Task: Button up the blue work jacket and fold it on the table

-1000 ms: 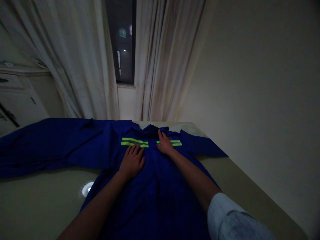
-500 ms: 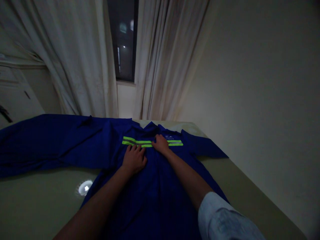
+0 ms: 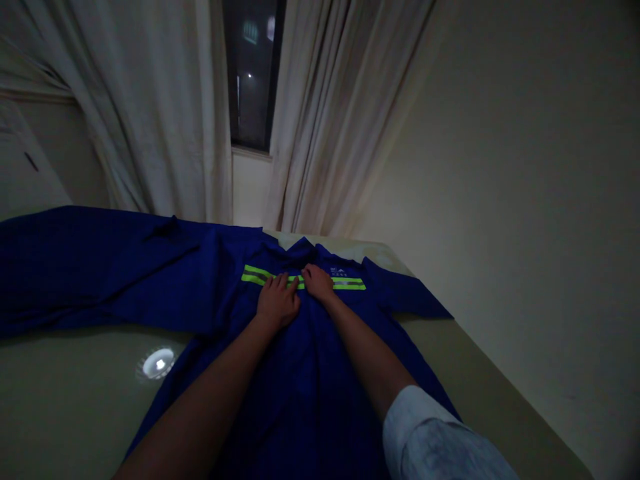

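Observation:
A dark blue work jacket (image 3: 295, 373) lies spread out in front of me, collar at the far end, with a yellow-green and grey reflective strip (image 3: 350, 284) across its chest. My left hand (image 3: 278, 301) lies on the chest at the strip, its fingers apart and pressed to the cloth. Beside it, my right hand (image 3: 318, 281) has bent fingers closed on the front edge of the jacket, just left of a small white print (image 3: 339, 272). Its fingertips are partly hidden.
The jacket rests on a pale greenish, glossy table (image 3: 75, 400) that reflects a round lamp (image 3: 159, 363). Wide blue cloth (image 3: 100, 267) stretches left, and a sleeve (image 3: 415, 297) points right. Behind are curtains (image 3: 165, 113) and a dark window (image 3: 253, 80); a wall (image 3: 525, 200) is on the right.
My left hand has slid slightly right and forward onto the strip, closer to my right hand. My right hand stays at the jacket's front edge. The camera view has shifted a little.

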`<state>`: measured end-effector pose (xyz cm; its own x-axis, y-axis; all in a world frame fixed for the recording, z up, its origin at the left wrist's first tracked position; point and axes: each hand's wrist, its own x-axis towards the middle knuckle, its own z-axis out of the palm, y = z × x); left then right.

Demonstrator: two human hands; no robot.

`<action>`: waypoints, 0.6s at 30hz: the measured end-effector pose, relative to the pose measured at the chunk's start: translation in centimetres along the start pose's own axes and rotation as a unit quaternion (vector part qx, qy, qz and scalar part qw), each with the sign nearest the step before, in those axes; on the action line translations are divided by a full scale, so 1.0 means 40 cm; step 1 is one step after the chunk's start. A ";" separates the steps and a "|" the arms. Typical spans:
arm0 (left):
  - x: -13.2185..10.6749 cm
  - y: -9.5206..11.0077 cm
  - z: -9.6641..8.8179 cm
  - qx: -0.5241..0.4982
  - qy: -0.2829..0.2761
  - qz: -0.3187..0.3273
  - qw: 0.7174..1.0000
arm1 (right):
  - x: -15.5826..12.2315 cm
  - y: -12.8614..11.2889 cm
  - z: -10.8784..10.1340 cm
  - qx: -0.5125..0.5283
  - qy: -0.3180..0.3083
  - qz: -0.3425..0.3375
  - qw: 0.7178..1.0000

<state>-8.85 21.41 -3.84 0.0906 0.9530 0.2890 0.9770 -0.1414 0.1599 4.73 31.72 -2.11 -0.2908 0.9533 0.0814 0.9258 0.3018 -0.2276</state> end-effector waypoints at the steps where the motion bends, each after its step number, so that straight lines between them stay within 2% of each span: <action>1: 0.001 0.001 -0.001 0.000 -0.001 -0.001 1.000 | 0.009 0.012 -0.005 0.009 0.000 0.005 1.000; 5: 0.001 0.004 -0.005 -0.003 0.004 -0.001 1.000 | 0.023 0.073 -0.039 0.030 0.007 0.026 0.999; 8: -0.001 0.003 0.000 -0.009 0.010 0.003 1.000 | -0.004 0.110 -0.064 0.021 0.027 0.036 0.999; 10: -0.002 0.001 0.005 -0.016 0.011 0.012 1.000 | -0.033 0.115 -0.072 0.012 0.048 0.027 0.998; 12: -0.002 -0.002 0.009 -0.025 0.009 0.027 0.999 | -0.058 0.099 -0.074 0.005 0.053 -0.025 0.998; 15: -0.002 -0.007 0.011 -0.035 0.005 0.044 0.998 | -0.072 0.048 -0.073 -0.036 0.020 -0.117 0.992; 18: -0.002 -0.010 0.007 -0.035 0.007 0.047 0.998 | -0.061 0.008 -0.081 -0.110 -0.031 -0.124 0.986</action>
<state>-9.20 21.47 -4.20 0.1789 0.9307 0.3191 0.9483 -0.2495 0.1960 6.51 29.48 0.76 -0.5227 0.8512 0.0476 0.8523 0.5229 0.0075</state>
